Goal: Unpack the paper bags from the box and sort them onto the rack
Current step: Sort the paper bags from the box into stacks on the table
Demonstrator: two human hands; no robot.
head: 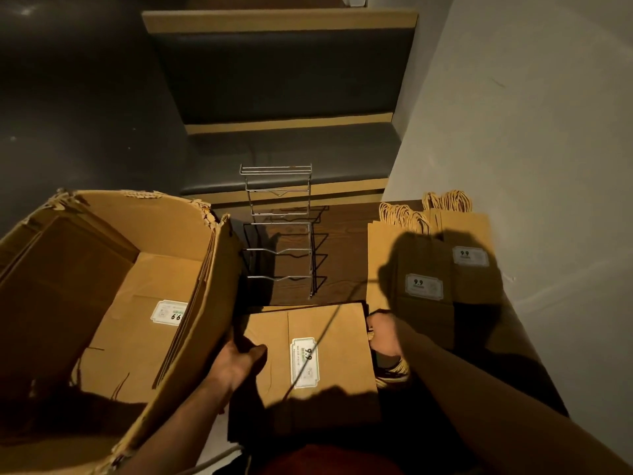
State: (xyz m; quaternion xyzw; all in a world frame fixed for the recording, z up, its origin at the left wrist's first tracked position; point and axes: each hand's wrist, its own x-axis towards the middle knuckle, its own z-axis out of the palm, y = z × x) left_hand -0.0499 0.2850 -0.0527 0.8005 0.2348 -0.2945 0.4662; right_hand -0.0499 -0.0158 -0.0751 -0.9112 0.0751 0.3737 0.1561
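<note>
Brown paper and card against dark grey and wood grain

The held paper bags (308, 354) are tan with a white label printed "9.9" in black; the bags by the wall (428, 279) match, with pale yellow twine handles. The cardboard box (212, 275) is tan-brown. The wire rack (279, 231) is silver-grey on a dark wood-grain table (346, 255). The bench (284, 149) is charcoal with mustard trim.

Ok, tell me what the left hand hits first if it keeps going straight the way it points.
Probably the wire rack: the left hand grips the bag stack and points up-frame toward it, though depth is unclear.
</note>
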